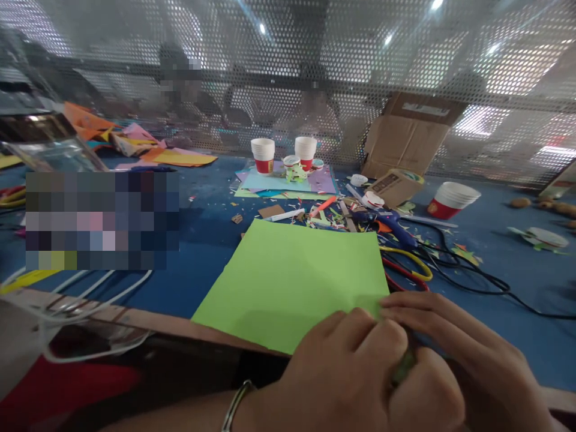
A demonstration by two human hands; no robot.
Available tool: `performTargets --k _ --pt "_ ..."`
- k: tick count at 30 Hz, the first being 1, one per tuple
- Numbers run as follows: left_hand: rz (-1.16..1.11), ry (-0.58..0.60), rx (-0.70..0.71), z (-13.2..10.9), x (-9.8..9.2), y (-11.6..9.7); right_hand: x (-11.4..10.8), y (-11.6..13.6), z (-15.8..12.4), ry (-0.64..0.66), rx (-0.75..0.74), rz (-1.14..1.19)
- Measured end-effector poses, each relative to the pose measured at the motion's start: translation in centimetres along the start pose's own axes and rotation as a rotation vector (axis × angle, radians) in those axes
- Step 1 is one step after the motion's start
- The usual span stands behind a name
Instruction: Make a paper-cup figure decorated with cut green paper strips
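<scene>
A bright green sheet of paper (310, 264) lies at the table's front edge, its near right corner hidden under my hands. My left hand (346, 372), with a metal bracelet at the wrist, is closed with curled fingers on that corner. A bit of darker green shows between its thumb and fingers. My right hand (472, 348) sits close against it, fingers together and bent over the paper's right edge; its thumb is hidden. Just beyond the right hand are scissors with red and yellow handles (420, 267), partly beneath the sheet.
Behind the paper lie paper scraps (326, 216), a blue glue gun (398, 228) and its black cable (490, 279). Stacked paper cups (263, 156) stand farther back, another stack (452, 201) at right. A cardboard box (405, 141) leans against the perforated screen (288, 78). White wire loops (94, 300) overhang the left edge.
</scene>
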State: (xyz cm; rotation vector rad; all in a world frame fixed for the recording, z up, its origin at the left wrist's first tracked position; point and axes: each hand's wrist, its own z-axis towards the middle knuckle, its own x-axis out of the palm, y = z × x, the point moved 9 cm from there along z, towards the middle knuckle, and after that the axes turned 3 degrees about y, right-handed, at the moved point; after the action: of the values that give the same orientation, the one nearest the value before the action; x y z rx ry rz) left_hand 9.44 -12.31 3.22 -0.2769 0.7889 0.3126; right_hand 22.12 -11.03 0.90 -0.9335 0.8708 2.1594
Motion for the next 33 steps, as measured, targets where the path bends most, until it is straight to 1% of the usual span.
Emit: performTargets --k 1,3,5,6,7,8,11,14,17,21,27,30,31,33 --pt "0.015 -0.001 -0.002 -0.6 0.0 0.3 0.1 -0.5 -0.3 0.008 0.014 -0.024" --pt "0.026 0.066 -0.046 -2.2 0.3 1.5 0.2 -1.5 -1.0 0.015 0.038 -0.111" --pt "0.029 0.148 -0.122 -3.9 0.6 3.2 0.1 -2.0 -1.7 0.005 0.056 -0.169" --pt "0.028 0.167 -0.171 -4.6 0.5 4.0 0.2 -2.2 -2.0 0.010 0.065 -0.182" --pt "0.028 0.134 -0.171 -4.9 0.0 4.3 0.2 -2.3 -2.2 0.020 0.071 -0.188" --pt "0.027 0.125 -0.183 -5.1 -0.3 4.6 0.4 -2.3 -2.4 0.035 0.075 -0.194" --pt "0.025 0.172 -0.210 -4.7 -0.1 4.6 0.7 -1.8 -2.8 0.088 0.047 -0.244" --pt "0.028 0.204 -0.232 -3.9 0.4 4.4 0.5 -1.5 -3.3 0.104 0.019 -0.287" --pt "0.029 0.207 -0.253 -3.6 0.7 4.4 0.0 -1.3 -3.8 0.093 0.012 -0.290" --pt "0.021 0.189 -0.277 -3.6 1.0 4.5 -0.1 -1.1 -4.3 0.111 0.005 -0.273" --pt "-0.030 0.175 -0.226 -3.5 1.5 4.3 0.1 -0.4 -3.6 0.105 -0.024 -0.197" --pt "-0.071 0.173 -0.205 -4.1 0.8 4.8 -0.1 -0.2 -3.2 0.099 -0.026 -0.185" --pt "-0.076 0.158 -0.205 -4.4 0.2 5.1 -0.1 -0.2 -3.1 0.098 -0.022 -0.181" --pt "-0.081 0.175 -0.216 -5.2 -0.7 5.9 -0.2 -0.2 -2.9 0.095 -0.005 -0.175"
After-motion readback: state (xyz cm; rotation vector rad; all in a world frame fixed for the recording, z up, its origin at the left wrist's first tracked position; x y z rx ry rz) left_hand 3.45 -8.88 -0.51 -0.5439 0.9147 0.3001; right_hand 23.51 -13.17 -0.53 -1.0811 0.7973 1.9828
